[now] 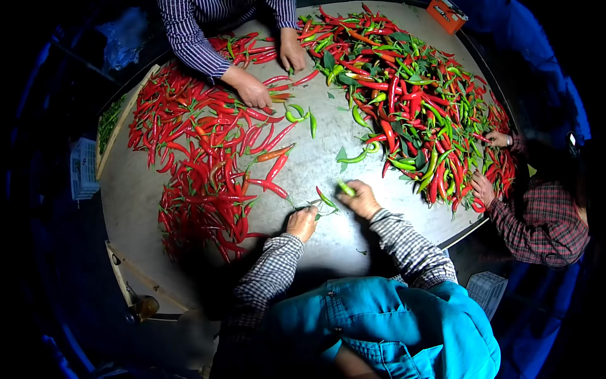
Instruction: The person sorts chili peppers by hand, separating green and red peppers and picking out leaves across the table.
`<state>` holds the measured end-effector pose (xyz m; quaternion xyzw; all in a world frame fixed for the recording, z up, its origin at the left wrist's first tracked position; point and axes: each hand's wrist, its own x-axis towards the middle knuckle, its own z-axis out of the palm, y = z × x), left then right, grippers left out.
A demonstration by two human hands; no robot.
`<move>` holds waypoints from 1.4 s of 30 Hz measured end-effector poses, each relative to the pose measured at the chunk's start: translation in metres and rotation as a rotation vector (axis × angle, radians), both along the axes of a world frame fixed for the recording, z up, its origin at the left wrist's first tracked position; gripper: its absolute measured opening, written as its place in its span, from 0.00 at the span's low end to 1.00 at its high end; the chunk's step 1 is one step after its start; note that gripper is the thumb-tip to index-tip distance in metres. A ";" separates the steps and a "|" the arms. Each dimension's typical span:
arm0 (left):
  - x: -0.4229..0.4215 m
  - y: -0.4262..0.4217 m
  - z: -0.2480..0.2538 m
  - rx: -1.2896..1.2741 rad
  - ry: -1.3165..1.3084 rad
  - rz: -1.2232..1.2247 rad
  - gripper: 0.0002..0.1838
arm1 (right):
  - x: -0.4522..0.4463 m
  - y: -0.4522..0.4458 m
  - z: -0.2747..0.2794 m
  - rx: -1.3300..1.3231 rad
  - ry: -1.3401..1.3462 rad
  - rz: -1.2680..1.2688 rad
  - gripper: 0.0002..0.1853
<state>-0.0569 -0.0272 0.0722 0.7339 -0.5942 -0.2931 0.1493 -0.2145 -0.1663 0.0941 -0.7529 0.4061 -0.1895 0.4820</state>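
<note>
My left hand (303, 223) is closed over the near middle of the table, its fingertips pinched at thin green stems. A small chili pepper, part red and part green (326, 198), sticks out beside those fingertips and seems to hang from the stem. Just to the right, my right hand (361, 200) is closed around a green chili pepper (345, 187), slightly blurred. Left of my hands spreads a heap of red chili peppers (208, 199). A mixed heap of red and green chili peppers with leaves (410, 101) covers the table's right side.
Across the metal table (315, 161), a person in a striped shirt has both hands (255, 93) at the peppers. Another person's hands (483, 188) work at the right edge. An orange box (447, 15) lies at the far corner; crates (487, 292) stand beside the table.
</note>
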 end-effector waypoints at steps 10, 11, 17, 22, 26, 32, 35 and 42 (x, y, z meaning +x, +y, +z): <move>-0.015 0.016 0.013 0.151 0.032 -0.185 0.10 | 0.041 0.003 0.002 -0.332 0.420 0.208 0.15; -0.016 0.019 0.014 0.171 0.089 -0.175 0.11 | 0.037 -0.008 0.005 -0.250 0.468 0.162 0.15; -0.013 0.027 -0.006 0.153 0.462 0.075 0.13 | 0.014 -0.069 0.014 -0.510 0.540 -0.030 0.21; -0.008 -0.004 0.008 -0.061 0.319 0.403 0.19 | 0.002 -0.064 0.013 -0.468 0.602 0.136 0.13; -0.002 -0.016 -0.001 0.062 0.103 0.305 0.20 | 0.013 -0.059 0.033 -0.302 0.579 0.139 0.16; 0.006 -0.019 -0.007 0.004 0.236 0.369 0.12 | 0.049 -0.080 0.013 -0.318 0.633 0.021 0.19; 0.004 -0.014 -0.062 -0.034 0.865 0.705 0.14 | 0.060 -0.078 0.008 -0.218 0.710 0.065 0.19; 0.005 -0.039 0.019 0.089 1.603 1.075 0.12 | 0.069 -0.009 -0.009 0.148 0.418 0.354 0.14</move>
